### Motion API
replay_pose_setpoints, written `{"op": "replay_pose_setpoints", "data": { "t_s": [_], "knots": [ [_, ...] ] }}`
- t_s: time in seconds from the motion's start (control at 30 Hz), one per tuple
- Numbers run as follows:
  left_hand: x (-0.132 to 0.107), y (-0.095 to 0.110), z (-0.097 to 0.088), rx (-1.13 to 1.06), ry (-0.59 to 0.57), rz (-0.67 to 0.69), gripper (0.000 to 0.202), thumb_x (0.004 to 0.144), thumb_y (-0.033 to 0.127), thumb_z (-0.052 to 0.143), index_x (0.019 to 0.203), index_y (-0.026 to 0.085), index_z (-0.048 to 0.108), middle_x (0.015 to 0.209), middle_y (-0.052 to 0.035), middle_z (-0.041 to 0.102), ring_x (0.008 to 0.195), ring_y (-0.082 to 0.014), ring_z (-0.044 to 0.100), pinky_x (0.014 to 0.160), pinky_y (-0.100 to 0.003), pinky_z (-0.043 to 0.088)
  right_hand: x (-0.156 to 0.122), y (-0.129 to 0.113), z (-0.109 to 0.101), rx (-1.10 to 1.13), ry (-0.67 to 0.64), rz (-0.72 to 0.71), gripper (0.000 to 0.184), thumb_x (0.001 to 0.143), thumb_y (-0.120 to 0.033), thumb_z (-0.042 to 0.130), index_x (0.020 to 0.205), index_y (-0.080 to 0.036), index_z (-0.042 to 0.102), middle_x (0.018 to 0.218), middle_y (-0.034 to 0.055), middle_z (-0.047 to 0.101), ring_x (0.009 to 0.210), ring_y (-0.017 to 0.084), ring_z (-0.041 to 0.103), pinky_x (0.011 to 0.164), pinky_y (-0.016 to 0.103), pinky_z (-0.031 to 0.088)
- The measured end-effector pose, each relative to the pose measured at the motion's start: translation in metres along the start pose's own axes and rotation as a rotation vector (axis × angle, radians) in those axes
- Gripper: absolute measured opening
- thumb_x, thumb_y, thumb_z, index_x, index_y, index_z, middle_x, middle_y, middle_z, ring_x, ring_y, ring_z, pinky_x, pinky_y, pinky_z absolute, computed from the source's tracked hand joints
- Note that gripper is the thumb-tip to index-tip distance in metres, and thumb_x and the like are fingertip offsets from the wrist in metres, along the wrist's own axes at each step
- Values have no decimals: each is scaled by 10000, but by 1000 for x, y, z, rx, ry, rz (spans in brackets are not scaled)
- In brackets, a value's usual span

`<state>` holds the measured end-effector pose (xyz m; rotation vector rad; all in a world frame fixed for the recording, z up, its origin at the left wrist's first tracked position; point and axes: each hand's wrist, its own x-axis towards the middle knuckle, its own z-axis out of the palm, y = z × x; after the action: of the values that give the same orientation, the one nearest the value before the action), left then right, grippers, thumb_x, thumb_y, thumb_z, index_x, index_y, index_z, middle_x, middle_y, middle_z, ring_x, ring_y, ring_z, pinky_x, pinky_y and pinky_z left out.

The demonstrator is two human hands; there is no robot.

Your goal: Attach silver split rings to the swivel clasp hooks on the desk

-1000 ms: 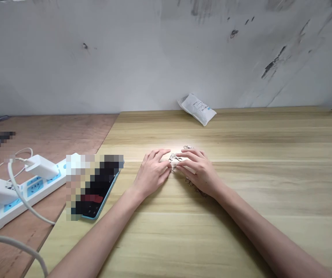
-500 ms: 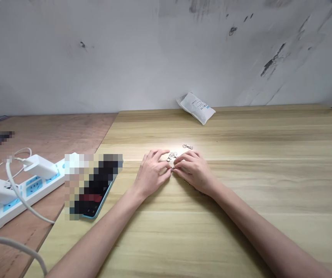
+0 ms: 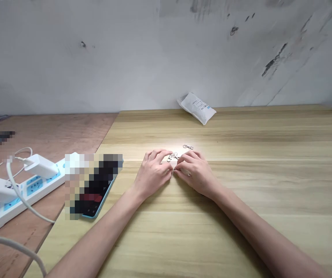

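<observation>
My left hand (image 3: 153, 170) rests on the wooden table with thumb and index finger pinched on a small metal piece (image 3: 173, 170). From the other side, the fingertips of my right hand (image 3: 197, 170) pinch the same piece; its exact kind is too small to make out. Just beyond the fingertips lie silvery metal clasps with rings (image 3: 171, 157), partly behind the fingers. One more metal clasp with a ring (image 3: 188, 146) lies a little farther back. Under my right hand another bit of metal (image 3: 189, 175) shows between the fingers, mostly hidden.
A white plastic packet (image 3: 197, 108) lies at the table's back edge by the wall. To the left is a phone with a light-blue edge (image 3: 104, 202), partly blurred out. Beyond it, a white power strip (image 3: 46, 188) with chargers and cables sits on a reddish-brown surface.
The fingers of my right hand have shifted slightly and bent more, showing a bit of metal beneath them. Both hands stay together at the small piece.
</observation>
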<state>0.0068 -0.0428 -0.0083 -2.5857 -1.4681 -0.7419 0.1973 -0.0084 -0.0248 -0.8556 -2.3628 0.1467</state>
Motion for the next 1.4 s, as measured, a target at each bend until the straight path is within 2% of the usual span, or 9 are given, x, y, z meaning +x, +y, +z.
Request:
{"op": "replay_pose_setpoints", "data": {
  "t_s": [0.23,0.4,0.53,1.07,1.4],
  "knots": [
    [-2,-3,-1,-54,-21,-65,146,854,191,593,763,228,700,1291,-32,609,1216,-281,482,1003,-487,384,-4,10,-1,72,5,3,150,934,-224,552,882,-231,692,884,41,699,877,197,577,828,387,416],
    [-2,-4,0,-78,-37,-93,144,877,219,584,789,234,697,1303,-23,596,1234,-261,471,1020,-469,369,-5,13,-1,119,15,-45,135,946,-212,533,930,-225,667,1023,50,726,1020,208,625,933,421,418],
    [-2,-4,-1,-96,-43,-98,137,877,222,586,790,230,692,1302,-33,593,1243,-260,470,1032,-475,359,-6,12,3,116,29,-39,141,945,-195,522,937,-224,659,1072,55,727,1015,189,667,1024,456,385],
    [-3,-1,-1,-102,-73,-84,121,880,194,555,795,199,641,1298,-60,592,1321,-246,436,1133,-507,254,-6,11,-1,120,24,-36,143,955,-217,516,949,-215,658,1119,73,703,997,189,678,1038,506,399],
    [-3,-1,0,-95,-88,-78,124,896,200,539,806,196,623,1302,-62,589,1330,-242,430,1137,-515,242,-7,14,2,90,28,-34,147,955,-223,520,968,-216,667,1096,84,692,971,185,669,1015,482,414]
  ]
}}
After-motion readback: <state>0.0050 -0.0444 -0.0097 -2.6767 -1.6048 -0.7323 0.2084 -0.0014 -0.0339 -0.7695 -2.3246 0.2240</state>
